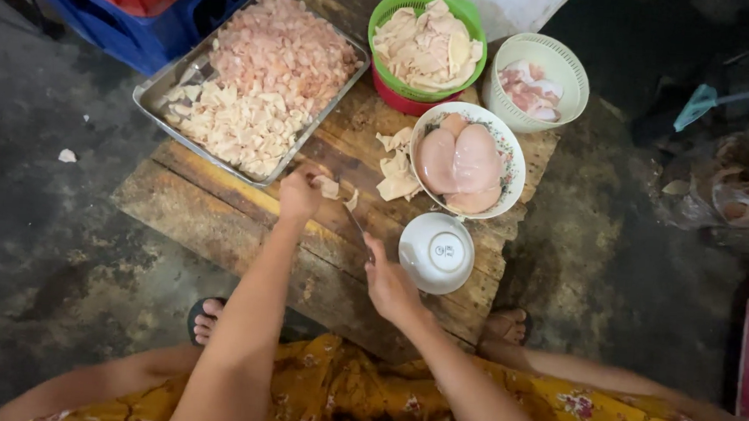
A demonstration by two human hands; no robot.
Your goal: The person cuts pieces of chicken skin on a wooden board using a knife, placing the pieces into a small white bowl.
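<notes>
My left hand pinches a small pale piece of chicken skin on the low wooden board. My right hand grips a knife whose blade points up toward that piece. A few uncut pale skin pieces lie just beyond, beside a patterned bowl holding whole raw chicken breasts. A metal tray at the upper left is heaped with chopped pink meat and pale cut skin.
An upturned white bowl sits by my right hand. At the back stand a green basket of skin over a red bowl and a white basket with meat pieces. A blue crate is behind the tray. My sandalled feet rest on the concrete floor.
</notes>
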